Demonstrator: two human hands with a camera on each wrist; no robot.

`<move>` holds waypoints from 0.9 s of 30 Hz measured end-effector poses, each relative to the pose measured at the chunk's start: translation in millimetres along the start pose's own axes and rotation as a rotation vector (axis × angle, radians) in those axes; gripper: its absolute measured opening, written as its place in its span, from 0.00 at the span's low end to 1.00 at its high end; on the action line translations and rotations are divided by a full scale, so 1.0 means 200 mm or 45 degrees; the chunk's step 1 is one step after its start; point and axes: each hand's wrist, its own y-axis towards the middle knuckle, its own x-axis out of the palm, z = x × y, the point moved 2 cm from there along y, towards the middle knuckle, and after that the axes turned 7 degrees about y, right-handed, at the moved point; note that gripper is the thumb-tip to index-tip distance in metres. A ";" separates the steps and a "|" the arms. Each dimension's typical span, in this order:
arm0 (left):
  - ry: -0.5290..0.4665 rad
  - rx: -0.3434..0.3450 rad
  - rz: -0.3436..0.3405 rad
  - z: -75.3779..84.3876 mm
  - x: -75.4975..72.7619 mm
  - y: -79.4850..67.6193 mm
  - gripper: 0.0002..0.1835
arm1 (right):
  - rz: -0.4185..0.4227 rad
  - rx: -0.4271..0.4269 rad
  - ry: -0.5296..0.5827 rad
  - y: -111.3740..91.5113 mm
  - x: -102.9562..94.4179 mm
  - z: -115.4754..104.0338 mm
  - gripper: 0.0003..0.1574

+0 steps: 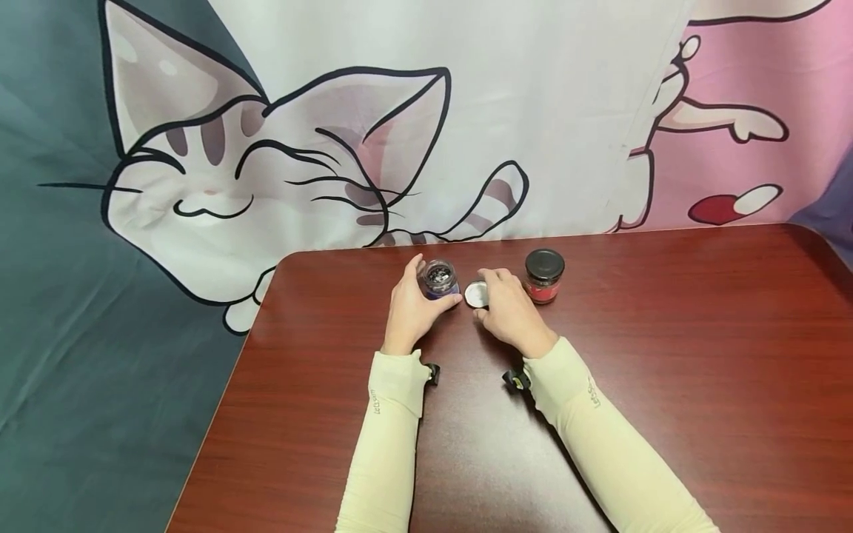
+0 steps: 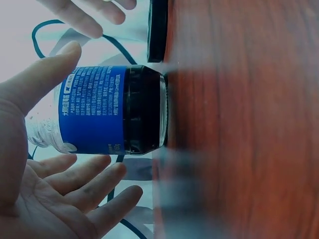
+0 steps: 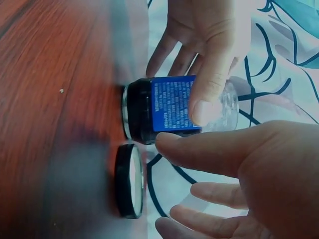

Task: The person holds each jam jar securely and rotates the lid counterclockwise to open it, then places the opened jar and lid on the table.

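A glass jar (image 1: 440, 279) with a blue label stands upright and uncapped on the table, dark contents showing through its mouth. Around it is my left hand (image 1: 410, 307), thumb across the label's side and fingers spread on the other side; in the left wrist view the jar (image 2: 92, 112) shows between them, with a gap to the fingers. Beside the jar lies its black lid (image 3: 128, 181), pale inner face up. My right hand (image 1: 509, 309) hovers around the lid, thumb and fingers apart and holding nothing; the hand partly hides the lid in the head view.
A second jar (image 1: 544, 275), red-labelled with its black lid on, stands just right of my right hand. Behind the wooden table (image 1: 700, 370) hangs a cloth (image 1: 566, 111) with cartoon cats, close to the table's far edge.
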 end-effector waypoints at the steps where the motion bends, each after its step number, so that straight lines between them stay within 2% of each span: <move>1: 0.002 0.007 0.003 0.00 0.00 0.00 0.56 | 0.006 -0.010 -0.001 0.00 0.00 -0.01 0.43; 11: -0.008 0.010 0.005 0.01 -0.03 0.00 0.57 | 0.008 -0.011 -0.002 -0.01 -0.04 -0.05 0.43; 17: -0.009 0.007 0.012 0.02 -0.04 0.00 0.58 | 0.043 -0.057 -0.004 -0.02 -0.08 -0.08 0.42; 27: -0.136 0.062 0.053 0.07 -0.10 -0.02 0.56 | 0.099 -0.144 0.008 -0.05 -0.12 -0.13 0.41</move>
